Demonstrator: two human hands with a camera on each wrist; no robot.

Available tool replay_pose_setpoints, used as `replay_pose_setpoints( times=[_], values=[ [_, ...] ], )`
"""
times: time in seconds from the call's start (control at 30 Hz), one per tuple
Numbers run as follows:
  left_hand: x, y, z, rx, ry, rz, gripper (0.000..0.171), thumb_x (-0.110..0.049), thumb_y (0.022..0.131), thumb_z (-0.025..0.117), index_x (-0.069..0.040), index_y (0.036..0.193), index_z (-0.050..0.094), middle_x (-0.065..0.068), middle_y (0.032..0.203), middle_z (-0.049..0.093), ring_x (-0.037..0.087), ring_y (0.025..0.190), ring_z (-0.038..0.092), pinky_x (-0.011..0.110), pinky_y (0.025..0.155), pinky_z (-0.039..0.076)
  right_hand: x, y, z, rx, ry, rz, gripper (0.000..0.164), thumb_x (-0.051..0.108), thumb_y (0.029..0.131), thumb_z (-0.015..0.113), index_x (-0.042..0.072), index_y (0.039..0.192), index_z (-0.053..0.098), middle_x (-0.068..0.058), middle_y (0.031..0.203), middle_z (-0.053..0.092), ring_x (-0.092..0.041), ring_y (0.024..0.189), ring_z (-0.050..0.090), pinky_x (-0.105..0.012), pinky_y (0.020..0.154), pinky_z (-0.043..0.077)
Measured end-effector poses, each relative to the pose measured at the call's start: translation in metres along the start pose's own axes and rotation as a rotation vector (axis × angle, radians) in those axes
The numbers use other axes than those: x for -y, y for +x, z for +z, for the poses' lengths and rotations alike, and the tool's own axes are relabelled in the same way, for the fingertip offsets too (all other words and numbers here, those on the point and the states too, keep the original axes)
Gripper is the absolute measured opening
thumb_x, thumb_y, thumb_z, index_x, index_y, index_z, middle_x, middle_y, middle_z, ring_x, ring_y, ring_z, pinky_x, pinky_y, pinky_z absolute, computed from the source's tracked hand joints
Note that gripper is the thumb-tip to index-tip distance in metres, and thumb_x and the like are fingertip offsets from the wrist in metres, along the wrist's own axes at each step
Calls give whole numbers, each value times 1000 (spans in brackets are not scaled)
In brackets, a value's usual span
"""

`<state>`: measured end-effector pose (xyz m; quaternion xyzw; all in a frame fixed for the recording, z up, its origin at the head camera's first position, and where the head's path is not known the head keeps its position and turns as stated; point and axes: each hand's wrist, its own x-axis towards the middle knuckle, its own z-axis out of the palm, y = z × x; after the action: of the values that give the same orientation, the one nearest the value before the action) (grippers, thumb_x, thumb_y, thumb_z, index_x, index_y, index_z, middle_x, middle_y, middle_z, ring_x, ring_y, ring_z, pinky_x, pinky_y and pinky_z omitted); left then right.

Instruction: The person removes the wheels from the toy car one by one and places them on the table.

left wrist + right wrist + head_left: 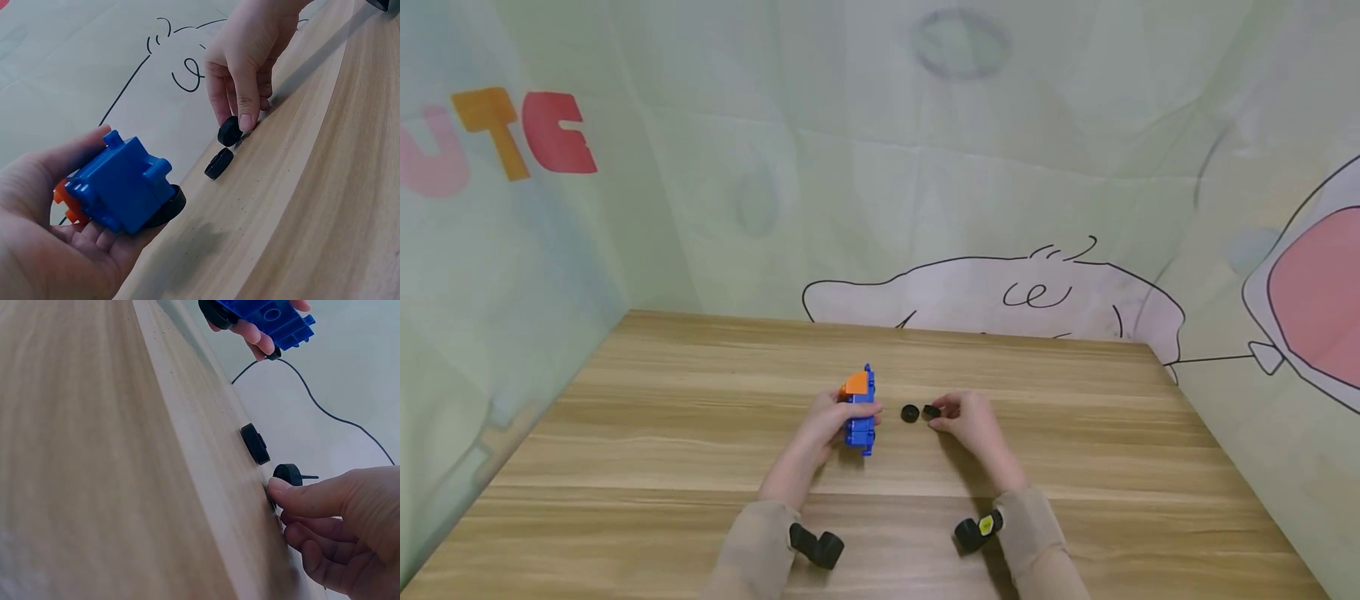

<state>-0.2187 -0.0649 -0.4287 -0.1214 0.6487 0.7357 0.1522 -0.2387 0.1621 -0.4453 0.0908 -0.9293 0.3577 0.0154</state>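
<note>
My left hand [829, 421] grips a blue toy vehicle [861, 421] with an orange part [855, 383], tilted on its side above the table. A black wheel [171, 206] is fitted on the vehicle's underside, seen in the left wrist view. The right hand [970, 421] pinches a loose black wheel [287, 475] between thumb and fingers; a thin axle pin sticks out of it in the right wrist view. Another black wheel [910, 413] lies on the table between the hands, just left of the pinched one.
The wooden table [700, 467] runs back to a printed cloth backdrop [850, 167] on its far and side edges. A black camera mount is strapped on each wrist, the left mount [817, 546] and the right mount [977, 532].
</note>
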Motion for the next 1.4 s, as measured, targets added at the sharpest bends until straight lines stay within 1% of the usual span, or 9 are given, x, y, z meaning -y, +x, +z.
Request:
replay_pose_setpoints(
  times=[0.23, 0.47, 0.6, 0.83, 1.0, 1.4],
  values=[
    [1, 0, -1, 8, -3, 14, 61, -9, 85, 73, 6, 136, 43, 21, 110, 70, 26, 94, 72, 48, 101, 49, -1, 0, -1, 8, 0, -3, 22, 6, 77, 81, 2, 98, 74, -4, 76, 68, -13, 70, 60, -29, 67, 51],
    [1, 0, -1, 20, -1, 26, 59, -10, 85, 74, 6, 133, 46, 19, 107, 71, 26, 94, 72, 47, 99, 51, 0, 0, 0, 3, 1, -2, 22, 8, 77, 81, 2, 97, 74, -4, 77, 69, -13, 70, 61, -30, 68, 52],
    [1, 0, -1, 18, -1, 20, 58, -10, 85, 74, 6, 133, 45, 19, 108, 70, 26, 94, 71, 47, 100, 50, 0, 0, 0, -1, -6, -7, 22, 9, 77, 81, 2, 96, 74, -4, 77, 69, -13, 70, 61, -29, 67, 52],
    [1, 0, -1, 16, 3, 19, 59, -9, 86, 72, 6, 135, 44, 20, 110, 70, 30, 98, 71, 49, 103, 47, 0, 0, 0, 3, 9, -2, 22, 10, 77, 81, 2, 96, 73, -3, 77, 69, -12, 70, 60, -29, 68, 51],
    [1, 0, -1, 15, 9, 24, 60, -10, 85, 74, 6, 135, 44, 20, 109, 70, 29, 97, 71, 49, 102, 48, 1, -1, 0, 4, 12, 3, 21, 11, 79, 80, 2, 97, 73, -4, 78, 69, -13, 71, 60, -29, 68, 50],
    [2, 1, -1, 13, 19, 21, 59, -12, 85, 75, 5, 133, 46, 17, 105, 72, 28, 97, 71, 49, 103, 47, 1, -1, 1, -4, 8, -10, 22, 7, 77, 81, 2, 96, 73, -4, 77, 68, -13, 70, 61, -30, 68, 52]
  ],
)
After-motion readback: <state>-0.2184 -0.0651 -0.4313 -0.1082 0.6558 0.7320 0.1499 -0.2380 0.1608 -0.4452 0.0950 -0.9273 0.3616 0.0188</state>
